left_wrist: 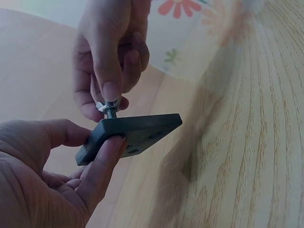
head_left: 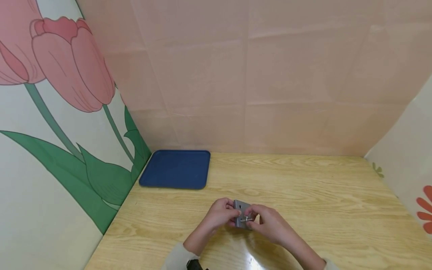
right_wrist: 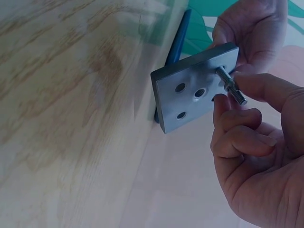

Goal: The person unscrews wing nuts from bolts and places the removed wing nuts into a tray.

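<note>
A square grey metal plate (head_left: 241, 205) with several round holes is raised a little over the table, tilted on edge. My left hand (head_left: 219, 214) grips one side of it between thumb and fingers. A threaded bolt (right_wrist: 223, 74) stands out of a hole near one corner of the plate (right_wrist: 192, 104). On that bolt sits a small wing nut (left_wrist: 107, 107), which my right hand (head_left: 270, 224) pinches between thumb and fingertips. In the right wrist view the bolt's threaded end pokes out past the nut, and other holes in the plate lie bare.
A blue tray (head_left: 175, 168) lies at the back left of the wood-grain table (head_left: 303, 183). Behind the table rises a pink-beige backdrop (head_left: 276, 75). Panels with printed flowers border the left and right sides.
</note>
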A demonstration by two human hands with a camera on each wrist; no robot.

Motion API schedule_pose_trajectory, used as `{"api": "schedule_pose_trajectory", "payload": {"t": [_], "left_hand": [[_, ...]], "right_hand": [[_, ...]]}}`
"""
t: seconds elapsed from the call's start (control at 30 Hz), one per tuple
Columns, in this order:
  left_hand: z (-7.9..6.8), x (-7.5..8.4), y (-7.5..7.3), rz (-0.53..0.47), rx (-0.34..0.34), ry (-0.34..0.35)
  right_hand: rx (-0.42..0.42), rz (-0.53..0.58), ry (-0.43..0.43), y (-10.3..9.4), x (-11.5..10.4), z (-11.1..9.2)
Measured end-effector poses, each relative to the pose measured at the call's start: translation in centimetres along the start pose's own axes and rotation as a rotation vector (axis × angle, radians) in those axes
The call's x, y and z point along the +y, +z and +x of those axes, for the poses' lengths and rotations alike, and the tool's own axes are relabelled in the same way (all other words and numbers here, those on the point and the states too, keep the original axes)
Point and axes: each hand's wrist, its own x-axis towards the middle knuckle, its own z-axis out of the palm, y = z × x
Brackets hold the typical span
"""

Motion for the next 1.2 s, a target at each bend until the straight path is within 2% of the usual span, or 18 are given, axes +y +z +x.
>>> {"api": "schedule_pose_trajectory", "payload": {"t": [0.43,0.6,0.9,1.2], "left_hand": [[0.07,-0.07,-0.07,-0.004,-0.005,0.0],[0.03,-0.15,-0.11,-0.002,-0.011,0.001],[-0.06,-0.09,-0.03,-0.003,-0.007,0.002],[-0.11,0.06,-0.06,0.001,-0.011,0.002]], "right_hand": [[0.007,-0.022,-0.035,0.02,-0.15,-0.14],[0.013,0.017,-0.043,0.01,-0.11,-0.08],[0.098,-0.023,0.036,0.27,-0.16,0.27],[0.061,-0.013,0.054,0.23,-0.08,0.21]]}}
